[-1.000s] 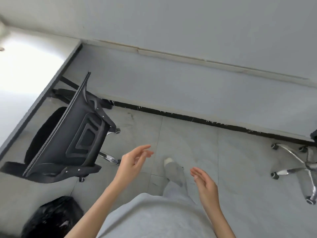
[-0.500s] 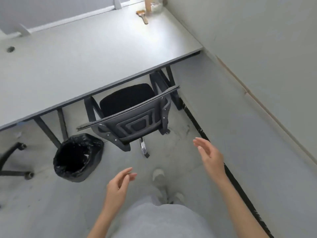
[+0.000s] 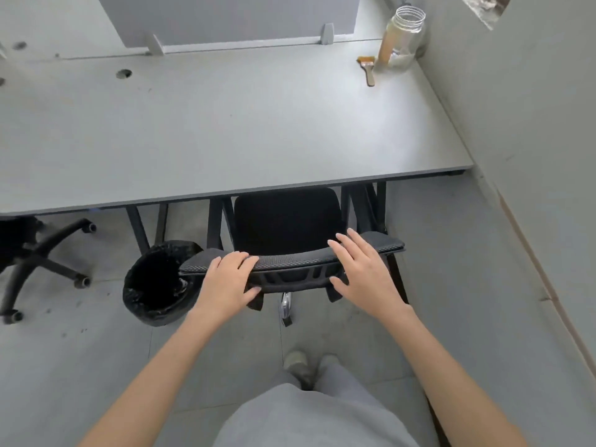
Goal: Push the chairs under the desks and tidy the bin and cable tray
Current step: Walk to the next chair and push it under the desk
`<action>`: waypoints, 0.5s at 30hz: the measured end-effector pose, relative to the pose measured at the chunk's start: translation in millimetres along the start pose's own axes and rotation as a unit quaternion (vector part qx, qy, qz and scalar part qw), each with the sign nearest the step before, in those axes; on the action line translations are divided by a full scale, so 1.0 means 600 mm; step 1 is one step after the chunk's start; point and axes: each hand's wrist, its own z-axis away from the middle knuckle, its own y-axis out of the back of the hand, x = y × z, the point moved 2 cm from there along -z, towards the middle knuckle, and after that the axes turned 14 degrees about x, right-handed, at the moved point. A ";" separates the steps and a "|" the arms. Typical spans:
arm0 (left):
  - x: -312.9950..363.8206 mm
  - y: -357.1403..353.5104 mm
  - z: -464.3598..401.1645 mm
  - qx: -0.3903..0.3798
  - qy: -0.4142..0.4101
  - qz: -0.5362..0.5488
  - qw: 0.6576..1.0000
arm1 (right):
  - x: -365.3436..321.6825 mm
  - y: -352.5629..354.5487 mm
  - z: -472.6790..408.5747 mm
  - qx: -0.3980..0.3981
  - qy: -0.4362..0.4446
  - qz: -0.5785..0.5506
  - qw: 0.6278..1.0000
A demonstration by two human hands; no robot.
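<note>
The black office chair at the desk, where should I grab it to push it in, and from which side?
Grip the top edge of the backrest, coming from behind the chair. That rail lies wide and level, facing you, with the seat already partly under the desk. The left hand holds it there; the right hand lies open over it.

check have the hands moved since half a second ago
Yes. Both hands moved forward onto the chair's backrest: left hand grips it, right hand rests on it.
</note>
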 end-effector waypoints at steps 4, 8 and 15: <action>-0.012 0.001 -0.031 -0.010 0.069 0.003 0.998 | 0.035 -0.044 -0.042 -0.135 -0.006 0.037 0.990; 0.002 -0.006 -0.047 -0.027 0.103 -0.008 0.994 | 0.061 -0.051 -0.067 -0.120 -0.011 0.043 0.992; 0.088 -0.035 -0.063 0.019 0.157 -0.006 0.987 | 0.153 -0.043 -0.138 -0.156 0.061 0.059 0.984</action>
